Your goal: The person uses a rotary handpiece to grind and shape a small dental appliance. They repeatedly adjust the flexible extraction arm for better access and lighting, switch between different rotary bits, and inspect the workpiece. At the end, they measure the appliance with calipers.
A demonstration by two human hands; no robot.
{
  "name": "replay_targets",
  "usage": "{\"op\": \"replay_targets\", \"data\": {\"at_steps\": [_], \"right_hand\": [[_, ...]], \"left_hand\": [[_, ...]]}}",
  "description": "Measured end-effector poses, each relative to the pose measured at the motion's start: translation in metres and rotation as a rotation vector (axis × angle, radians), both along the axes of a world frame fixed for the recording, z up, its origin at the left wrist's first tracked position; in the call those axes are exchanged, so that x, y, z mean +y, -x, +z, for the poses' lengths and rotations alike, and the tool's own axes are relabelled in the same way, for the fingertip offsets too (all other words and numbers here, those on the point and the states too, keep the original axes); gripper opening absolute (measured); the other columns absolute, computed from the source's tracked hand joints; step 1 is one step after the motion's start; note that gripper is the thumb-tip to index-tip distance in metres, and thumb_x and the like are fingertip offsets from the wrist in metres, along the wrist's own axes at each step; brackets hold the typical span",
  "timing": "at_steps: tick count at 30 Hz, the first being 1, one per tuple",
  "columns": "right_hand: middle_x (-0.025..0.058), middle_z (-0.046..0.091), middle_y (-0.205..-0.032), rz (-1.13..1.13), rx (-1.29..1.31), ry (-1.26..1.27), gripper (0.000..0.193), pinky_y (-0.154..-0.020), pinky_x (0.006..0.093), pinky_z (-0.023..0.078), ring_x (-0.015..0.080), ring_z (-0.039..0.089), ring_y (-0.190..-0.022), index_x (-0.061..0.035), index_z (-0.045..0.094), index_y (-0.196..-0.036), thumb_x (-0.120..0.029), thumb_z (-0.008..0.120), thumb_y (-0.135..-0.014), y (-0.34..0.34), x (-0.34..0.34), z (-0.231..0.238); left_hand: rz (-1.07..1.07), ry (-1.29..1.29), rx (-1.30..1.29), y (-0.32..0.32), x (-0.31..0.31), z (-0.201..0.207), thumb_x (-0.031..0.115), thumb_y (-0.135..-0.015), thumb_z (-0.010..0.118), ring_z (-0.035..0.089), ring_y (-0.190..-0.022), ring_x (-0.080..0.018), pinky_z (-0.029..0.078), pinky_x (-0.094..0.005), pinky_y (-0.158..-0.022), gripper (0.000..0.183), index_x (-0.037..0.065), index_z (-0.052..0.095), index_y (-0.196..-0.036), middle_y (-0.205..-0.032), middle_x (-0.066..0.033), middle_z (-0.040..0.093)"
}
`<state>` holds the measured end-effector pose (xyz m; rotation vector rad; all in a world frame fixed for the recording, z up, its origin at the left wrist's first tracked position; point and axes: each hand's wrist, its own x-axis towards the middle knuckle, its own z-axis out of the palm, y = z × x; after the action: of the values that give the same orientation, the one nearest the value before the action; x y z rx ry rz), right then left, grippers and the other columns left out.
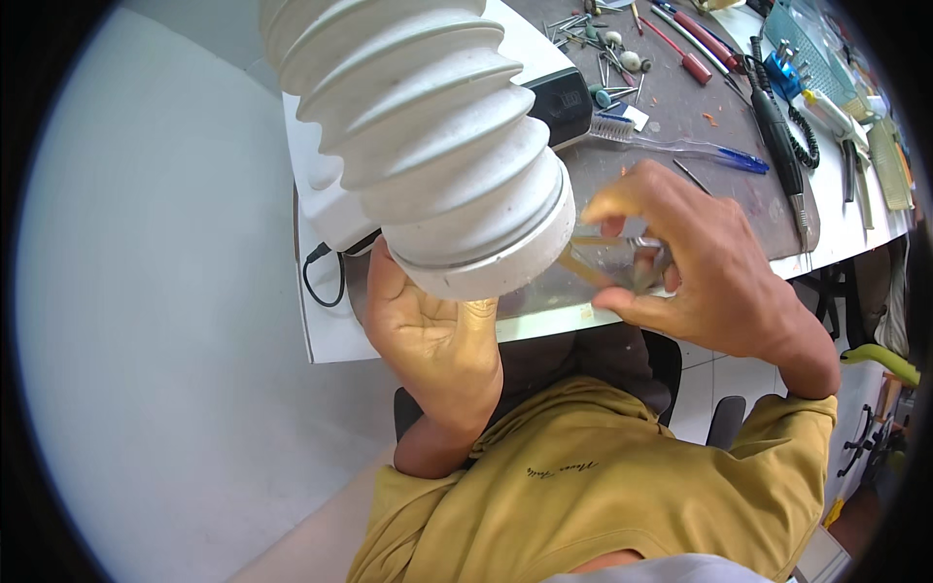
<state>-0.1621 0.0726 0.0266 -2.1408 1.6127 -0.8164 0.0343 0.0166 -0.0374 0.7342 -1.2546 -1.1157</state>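
My left hand (432, 340) is palm up under the mouth of a white ribbed hose (442, 146). The hose hides its fingertips and anything they may hold. To the right of the hose mouth, my right hand (695, 262) has its thumb and fingers curled around a clear, see-through piece (622, 260) with yellowish edges. This piece looks like a small clear container, but blur leaves its exact kind unclear. Its left end lies close to the hose rim, just above the table's front edge.
A toothbrush (680, 148) lies beyond my right hand. Farther back are several small rotary bits (612, 58), a red-handled tool (695, 66) and a black handpiece (777, 131) with a coiled cord. A black device (562, 105) stands behind the hose. A black cable (321, 291) hangs at left.
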Motion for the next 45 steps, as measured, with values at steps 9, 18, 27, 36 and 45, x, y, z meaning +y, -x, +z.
{"op": "replay_targets", "data": {"at_steps": [9, 18, 27, 36, 45], "right_hand": [[0.0085, 0.062, -0.098, 0.006, 0.299, 0.513, 0.063, -0.073, 0.038, 0.055, 0.0283, 0.063, -0.09, -0.0079, 0.066, -0.118, 0.0, 0.073, -0.055, 0.009, -0.015, -0.022], [0.0057, 0.065, -0.104, 0.056, 0.526, 0.638, 0.066, -0.099, 0.0461, 0.053, 0.0258, 0.064, -0.1, -0.0117, 0.068, -0.121, 0.0, 0.08, -0.057, 0.028, -0.023, -0.014], [0.0017, 0.068, -0.092, 0.172, 0.516, 0.644, 0.046, -0.107, 0.052, 0.047, 0.0187, 0.067, -0.09, -0.0084, 0.073, -0.106, 0.001, 0.076, -0.062, 0.048, -0.029, -0.012], [0.0071, 0.059, -0.08, -0.062, 0.384, 0.323, 0.037, -0.058, 0.0367, 0.051, 0.0203, 0.064, -0.067, -0.0054, 0.066, -0.109, 0.009, 0.062, -0.074, 0.034, -0.022, -0.014], [0.0044, 0.058, -0.084, -0.037, 0.61, 0.249, 0.035, -0.059, 0.0341, 0.051, 0.0204, 0.061, -0.071, -0.0047, 0.064, -0.11, -0.003, 0.073, -0.077, 0.039, -0.004, -0.007]], "left_hand": [[0.0, 0.036, -0.21, -0.005, 0.003, 0.006, -0.006, -0.091, 0.057, 0.071, -0.089, -0.0261, 0.061, -0.0311, -0.074, 0.028, -0.016, 0.053, -0.117, -0.113, -0.0276, 0.064], [-0.551, -0.28, -0.386, -0.021, -0.028, 0.038, 0.003, -0.095, 0.06, 0.07, -0.084, -0.0214, 0.06, -0.0277, -0.074, 0.026, -0.006, 0.054, -0.119, -0.104, -0.0173, 0.067], [-0.672, -0.31, -0.444, -0.015, -0.041, 0.042, 0.006, -0.093, 0.065, 0.068, -0.091, -0.0179, 0.056, -0.0262, -0.08, 0.043, -0.004, 0.051, -0.132, -0.101, -0.0119, 0.07], [-0.539, -0.348, -0.571, -0.036, -0.035, 0.026, 0.005, -0.096, 0.06, 0.067, -0.093, -0.0163, 0.055, -0.0271, -0.085, 0.035, -0.004, 0.05, -0.128, -0.103, -0.0122, 0.068], [-0.687, -0.315, -0.458, -0.009, -0.043, 0.035, 0.006, -0.097, 0.059, 0.065, -0.097, -0.0159, 0.055, -0.0284, -0.089, 0.029, -0.002, 0.051, -0.123, -0.109, -0.0127, 0.065]]}}
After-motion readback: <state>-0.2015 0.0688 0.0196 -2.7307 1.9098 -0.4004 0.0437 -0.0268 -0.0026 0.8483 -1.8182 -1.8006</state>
